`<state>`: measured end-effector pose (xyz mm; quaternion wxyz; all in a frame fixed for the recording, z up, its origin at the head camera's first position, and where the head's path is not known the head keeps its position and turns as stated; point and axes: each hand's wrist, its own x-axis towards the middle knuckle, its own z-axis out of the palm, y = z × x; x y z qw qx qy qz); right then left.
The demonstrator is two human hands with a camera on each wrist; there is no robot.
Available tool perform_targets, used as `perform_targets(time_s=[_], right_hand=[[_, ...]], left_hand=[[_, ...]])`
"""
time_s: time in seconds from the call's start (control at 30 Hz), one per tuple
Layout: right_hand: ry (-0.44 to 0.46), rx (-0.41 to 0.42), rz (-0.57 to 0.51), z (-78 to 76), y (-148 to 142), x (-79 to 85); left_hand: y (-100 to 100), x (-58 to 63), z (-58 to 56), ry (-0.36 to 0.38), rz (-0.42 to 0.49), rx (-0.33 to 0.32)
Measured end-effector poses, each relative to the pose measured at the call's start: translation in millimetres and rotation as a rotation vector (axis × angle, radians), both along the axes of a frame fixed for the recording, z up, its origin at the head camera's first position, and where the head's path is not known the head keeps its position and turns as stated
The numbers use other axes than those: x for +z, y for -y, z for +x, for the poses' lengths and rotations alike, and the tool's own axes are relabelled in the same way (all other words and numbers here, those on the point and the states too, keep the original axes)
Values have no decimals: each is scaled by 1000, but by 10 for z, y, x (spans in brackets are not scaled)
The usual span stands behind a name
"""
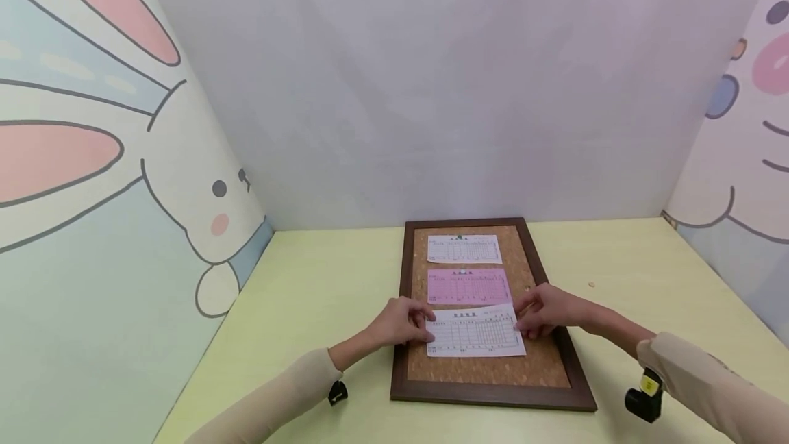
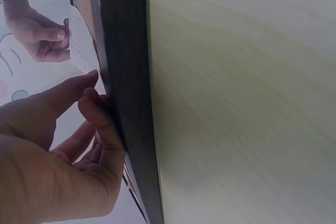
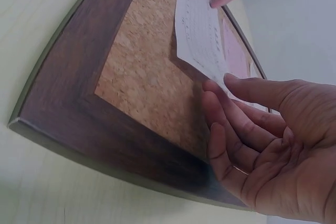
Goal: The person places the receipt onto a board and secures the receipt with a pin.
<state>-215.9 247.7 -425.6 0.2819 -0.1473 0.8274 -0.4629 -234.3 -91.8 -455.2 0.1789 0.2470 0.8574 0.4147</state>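
Note:
A white printed form (image 1: 476,333) lies over the lower half of a cork board (image 1: 487,371) with a dark brown frame. My left hand (image 1: 399,323) pinches its left edge between thumb and fingers. At the right edge, my right hand (image 1: 550,308) pinches the same sheet near its upper corner. In the right wrist view the form (image 3: 198,32) is lifted off the cork at its near edge, casting a shadow. Above it on the board are a pink form (image 1: 466,288) and another white form (image 1: 464,251), each with a pushpin at its top.
The board rests on a pale yellow wooden table (image 1: 333,279) against a light grey back wall (image 1: 444,88). A tiny light object (image 1: 592,284) sits on the table right of the board. Side walls carry cartoon rabbit (image 1: 203,211) drawings.

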Motion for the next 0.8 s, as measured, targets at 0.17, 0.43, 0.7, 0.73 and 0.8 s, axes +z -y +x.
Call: perform_targets(time_s=[0.17, 0.43, 0.7, 0.73, 0.8], right_hand=[[-21, -12, 15, 1, -119, 37], [-138, -38, 78, -35, -456, 96], [-326, -138, 214, -116, -911, 91], [-341, -152, 228, -129, -966, 91], [-358, -179, 260, -156, -1071, 84]], left_hand=[[-4, 15, 8, 5, -10, 5], [4, 34, 20, 31, -15, -8], [6, 23, 10, 43, -20, -3], [6, 19, 9, 44, -18, -2], [7, 10, 6, 46, -14, -1]])
